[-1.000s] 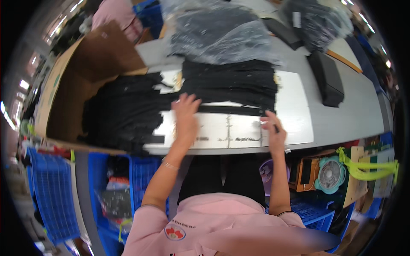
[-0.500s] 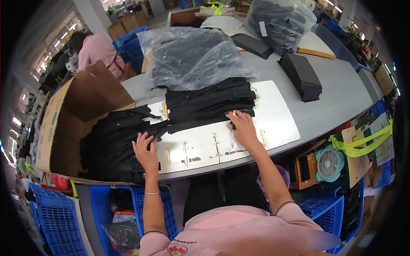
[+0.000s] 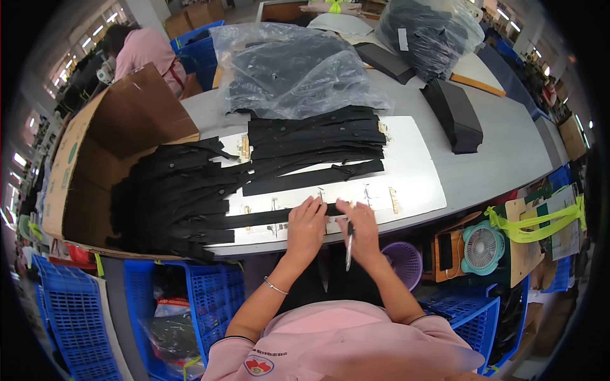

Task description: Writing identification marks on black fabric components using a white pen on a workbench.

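A long narrow black fabric strip (image 3: pixel 260 218) stretches across the near part of a white marked board (image 3: pixel 416 171). Its left end runs into a heap of black strips (image 3: pixel 171 190) spilling out of a cardboard box. My left hand (image 3: pixel 307 227) is on the strip, fingers close together and bent over it. Just right of it, my right hand (image 3: pixel 361 230) has its fingertips at the strip's right end, with a pen (image 3: pixel 349 244) held in the same hand, pointing down towards me. Farther back on the board lie a separate strip (image 3: pixel 318 176) and a layered stack of strips (image 3: pixel 318 136).
The cardboard box (image 3: pixel 136 108) stands open at the left. Behind the board are a clear plastic bag of dark material (image 3: pixel 295 70) and black angular pieces (image 3: pixel 451 117). Blue baskets (image 3: pixel 216 305), a purple basket (image 3: pixel 404 263) and a small fan (image 3: pixel 481 247) sit below the table edge.
Both hands have come together near the board's front edge; the left moved right, the right moved nearer me. A strip now runs along the near markings, and another lies apart before the stack.
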The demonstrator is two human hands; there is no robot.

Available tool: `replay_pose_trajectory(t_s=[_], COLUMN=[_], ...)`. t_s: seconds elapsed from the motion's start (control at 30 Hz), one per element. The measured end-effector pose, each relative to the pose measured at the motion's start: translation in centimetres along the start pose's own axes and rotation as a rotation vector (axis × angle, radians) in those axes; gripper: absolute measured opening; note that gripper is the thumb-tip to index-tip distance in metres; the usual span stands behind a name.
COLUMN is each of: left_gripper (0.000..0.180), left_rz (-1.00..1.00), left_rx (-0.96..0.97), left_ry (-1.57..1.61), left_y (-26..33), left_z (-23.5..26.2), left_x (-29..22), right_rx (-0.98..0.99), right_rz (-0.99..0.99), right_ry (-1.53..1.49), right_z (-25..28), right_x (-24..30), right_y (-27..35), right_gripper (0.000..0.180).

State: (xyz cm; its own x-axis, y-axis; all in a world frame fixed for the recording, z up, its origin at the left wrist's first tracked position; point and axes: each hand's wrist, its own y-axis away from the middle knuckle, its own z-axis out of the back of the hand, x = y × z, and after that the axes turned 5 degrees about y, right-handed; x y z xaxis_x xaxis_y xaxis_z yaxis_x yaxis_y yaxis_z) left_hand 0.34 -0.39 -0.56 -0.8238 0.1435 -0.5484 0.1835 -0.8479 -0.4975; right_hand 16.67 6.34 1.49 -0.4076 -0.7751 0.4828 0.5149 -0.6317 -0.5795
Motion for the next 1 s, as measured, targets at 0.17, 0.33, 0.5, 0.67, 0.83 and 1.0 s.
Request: replay_pose_trajectory(t_s=[0.17, 0.33, 0.5, 0.67, 0.83, 1.0], left_gripper=[0.048, 0.054, 0.063, 0.067, 0.07, 0.072], left_rz=[-0.043, 0.023, 0.176, 0.242, 0.339, 0.311], left_rx=[0.142, 0.172, 0.212, 0.157, 0.134, 0.078], left_ry=[-0.033, -0.1, -0.119, -0.173, -0.232, -0.221], left_y=[0.6, 2.3, 3.4, 4.1, 5.6, 6.4], left_z=[-0.4, 1.0, 2.4, 4.6, 6.7, 7.6], left_x=[-1.5, -1.4, -1.0, -0.7, 1.2, 2.5], right_rx=[0.078, 0.03, -0.028, -0.159, -0.085, -0.02], right_rz=[0.058, -0.018, -0.024, 0.005, 0.004, 0.022], right_ry=[0.235, 0.351, 0.377, 0.426, 0.432, 0.448], right_z=[0.2, 2.8, 2.9, 2.2, 2.1, 2.9], right_x=[-0.6, -3.9, -6.7, -6.8, -6.9, -6.8], right_y=[2.3, 3.4, 4.4, 3.9, 3.8, 3.8], right_gripper=[0.049, 0.053, 0.054, 0.046, 0.04, 0.038])
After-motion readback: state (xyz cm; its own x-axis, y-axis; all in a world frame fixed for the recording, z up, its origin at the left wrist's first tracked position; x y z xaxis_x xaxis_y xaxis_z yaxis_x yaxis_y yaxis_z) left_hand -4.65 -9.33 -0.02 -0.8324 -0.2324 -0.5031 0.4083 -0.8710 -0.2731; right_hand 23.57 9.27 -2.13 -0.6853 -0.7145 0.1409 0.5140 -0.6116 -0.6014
